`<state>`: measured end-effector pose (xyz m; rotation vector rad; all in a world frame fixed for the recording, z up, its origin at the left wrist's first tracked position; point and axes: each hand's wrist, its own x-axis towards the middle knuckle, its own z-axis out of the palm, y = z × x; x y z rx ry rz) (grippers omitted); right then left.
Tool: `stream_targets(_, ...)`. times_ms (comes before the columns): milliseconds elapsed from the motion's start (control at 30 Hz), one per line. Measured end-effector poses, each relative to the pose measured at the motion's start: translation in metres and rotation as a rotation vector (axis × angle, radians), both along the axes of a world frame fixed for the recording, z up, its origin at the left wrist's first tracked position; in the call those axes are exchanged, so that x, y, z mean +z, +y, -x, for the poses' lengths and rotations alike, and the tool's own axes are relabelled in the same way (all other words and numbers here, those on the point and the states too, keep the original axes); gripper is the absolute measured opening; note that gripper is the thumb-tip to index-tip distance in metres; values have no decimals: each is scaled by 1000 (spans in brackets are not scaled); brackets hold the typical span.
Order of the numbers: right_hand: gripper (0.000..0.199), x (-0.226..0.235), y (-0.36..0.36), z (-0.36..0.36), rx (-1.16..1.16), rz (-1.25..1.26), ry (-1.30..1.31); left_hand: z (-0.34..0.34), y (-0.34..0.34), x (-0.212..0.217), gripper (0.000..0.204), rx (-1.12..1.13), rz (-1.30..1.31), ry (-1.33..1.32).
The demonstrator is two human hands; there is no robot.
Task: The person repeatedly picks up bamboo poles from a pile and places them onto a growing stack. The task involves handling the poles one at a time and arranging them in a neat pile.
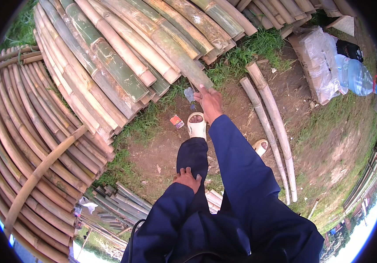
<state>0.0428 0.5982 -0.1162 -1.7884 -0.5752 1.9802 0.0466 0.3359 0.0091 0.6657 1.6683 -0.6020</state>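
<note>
My right hand (210, 103) reaches forward and closes its fingers on the near end of a greyish-green bamboo piece (187, 65). That piece sticks out of the large stack of cut bamboo (109, 48) ahead of me, past the ends of the others. My left hand (188, 179) rests on my left leg just above the knee, thumb apart from the fingers, with nothing in it. Part of the right hand's grip is hidden behind the knuckles.
Two loose bamboo poles (269, 111) lie on the dirt at my right. Beyond them stand a plastic-wrapped box (315, 61) and a clear bluish water bottle (354, 75). Another bamboo stack (30, 144) fills the left. A small red-orange packet (176, 121) lies near my foot.
</note>
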Motion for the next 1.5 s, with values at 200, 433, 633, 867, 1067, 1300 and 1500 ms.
stream_targets(200,43,-19,45,77,-4,-45,132,7,-7,-2,70,60,-46,16)
stream_targets(433,49,-16,60,87,111,-26,174,11,-8,-8,67,107,-29,39)
stream_targets(633,54,-54,-2,-45,89,19,91,-1,-12,-11,65,37,-70,73)
stream_targets(867,44,-132,-106,-361,785,82,-790,-50,-11,-12,63,-56,-40,152)
stream_targets(1067,46,-144,-131,-551,706,130,-1147,-100,-27,-20,53,-191,-135,221)
stream_targets(1300,71,-179,-161,-648,1103,-131,-1263,-142,-22,-26,53,-263,-68,323)
stream_targets(1500,65,-223,-168,-663,1145,-104,-1248,-153,-18,-25,52,-308,-55,380)
